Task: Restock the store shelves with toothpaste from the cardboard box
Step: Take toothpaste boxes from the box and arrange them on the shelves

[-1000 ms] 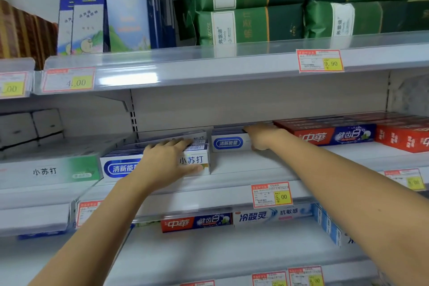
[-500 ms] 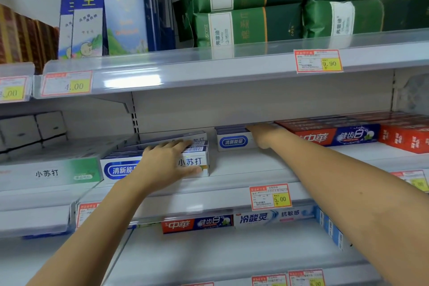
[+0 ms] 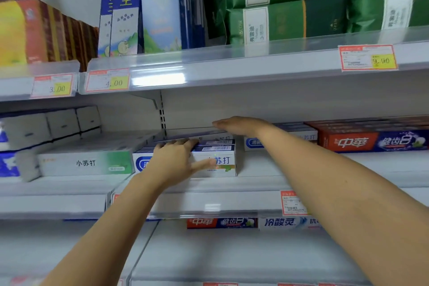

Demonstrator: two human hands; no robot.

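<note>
A stack of white and blue toothpaste boxes (image 3: 218, 158) lies on the middle shelf (image 3: 255, 202). My left hand (image 3: 174, 160) rests on the stack, fingers over its top and thumb stretched across its front. My right hand (image 3: 239, 125) hovers flat, fingers straight and pointing left, just above a second white and blue toothpaste stack (image 3: 278, 137) further back; whether it touches is unclear. Red and blue toothpaste boxes (image 3: 376, 139) lie to the right. The cardboard box is out of view.
White and green toothpaste boxes (image 3: 86, 162) fill the left bay. Green packs (image 3: 287, 18) and blue boxes (image 3: 120, 7) stand on the upper shelf. More toothpaste boxes (image 3: 222, 223) sit on the lower shelf. Price tags (image 3: 368, 59) hang on the shelf rails.
My right hand has lifted off the rear stack and moved left, its fingers now flat and straight. The left hand stays on the front stack. The view has shifted left.
</note>
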